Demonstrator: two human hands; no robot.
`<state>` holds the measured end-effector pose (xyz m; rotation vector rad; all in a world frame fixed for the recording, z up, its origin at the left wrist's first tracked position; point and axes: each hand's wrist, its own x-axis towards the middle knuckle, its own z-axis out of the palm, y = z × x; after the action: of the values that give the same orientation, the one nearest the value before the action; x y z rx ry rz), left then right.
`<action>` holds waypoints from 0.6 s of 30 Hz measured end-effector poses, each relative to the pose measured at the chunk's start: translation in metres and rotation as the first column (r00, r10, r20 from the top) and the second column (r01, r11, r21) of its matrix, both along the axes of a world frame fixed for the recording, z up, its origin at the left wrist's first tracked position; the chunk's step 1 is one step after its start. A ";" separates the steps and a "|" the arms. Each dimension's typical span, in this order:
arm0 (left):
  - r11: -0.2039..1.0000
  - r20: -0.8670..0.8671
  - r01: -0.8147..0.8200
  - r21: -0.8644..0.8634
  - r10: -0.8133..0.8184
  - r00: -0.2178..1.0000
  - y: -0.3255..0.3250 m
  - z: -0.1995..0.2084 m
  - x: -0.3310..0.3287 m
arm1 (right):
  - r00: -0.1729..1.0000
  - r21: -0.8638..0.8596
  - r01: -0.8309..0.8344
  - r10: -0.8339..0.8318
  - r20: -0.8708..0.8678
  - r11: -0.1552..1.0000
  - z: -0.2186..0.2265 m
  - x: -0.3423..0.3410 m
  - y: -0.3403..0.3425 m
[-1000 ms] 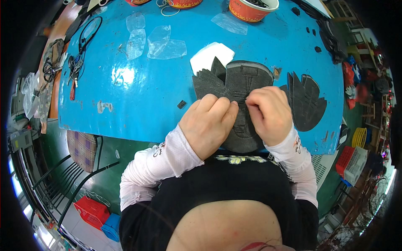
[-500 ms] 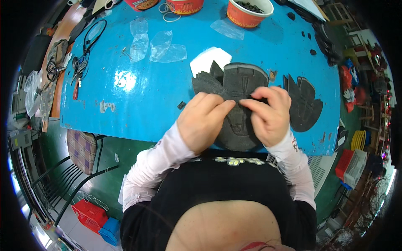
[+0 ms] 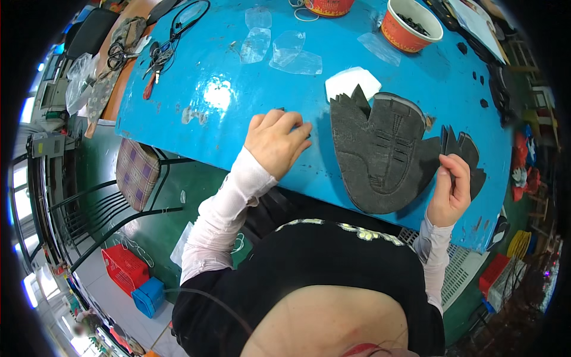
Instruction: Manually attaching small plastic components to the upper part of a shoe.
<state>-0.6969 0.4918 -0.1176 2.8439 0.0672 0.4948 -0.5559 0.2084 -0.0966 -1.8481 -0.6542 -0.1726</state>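
Note:
A dark grey shoe sole point(image 3: 380, 157) lies tread up on the blue table point(image 3: 196, 131), its heel hanging over the near edge. A black piece with a notched edge point(image 3: 351, 110) sticks out from under its far left side, over a white sheet point(image 3: 351, 78). My right hand point(image 3: 449, 193) is at the sole's right side, thumb and fingers pinched on another black notched piece point(image 3: 467, 152). My left hand point(image 3: 276, 140) is well left of the sole, fingers curled down on the table. A tiny dark scrap point(image 3: 279, 109) shows just beyond its fingertips.
Two orange bowls point(image 3: 411, 25) point(image 3: 330, 6) stand at the far edge, with clear plastic cut-outs point(image 3: 288, 50) nearby. Keys and scissors point(image 3: 151, 56) lie at the far left. Small dark scraps point(image 3: 482, 102) dot the right. A chair with a plaid cushion point(image 3: 137, 172) and a red crate point(image 3: 125, 268) sit below.
Both hands have come off the sole. My left hand moved left onto the bare table. My right hand moved right to the notched piece. The sole now lies uncovered.

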 end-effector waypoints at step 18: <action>0.135 0.451 0.468 -0.873 -0.139 0.882 -0.080 0.015 0.014 | 0.876 0.078 -0.479 0.482 -0.013 0.874 0.020 -0.039 0.035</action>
<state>-0.6826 0.4120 -0.1029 1.3765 -0.2043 0.4693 -0.5954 0.2435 -0.0764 -1.5604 -1.0501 0.1616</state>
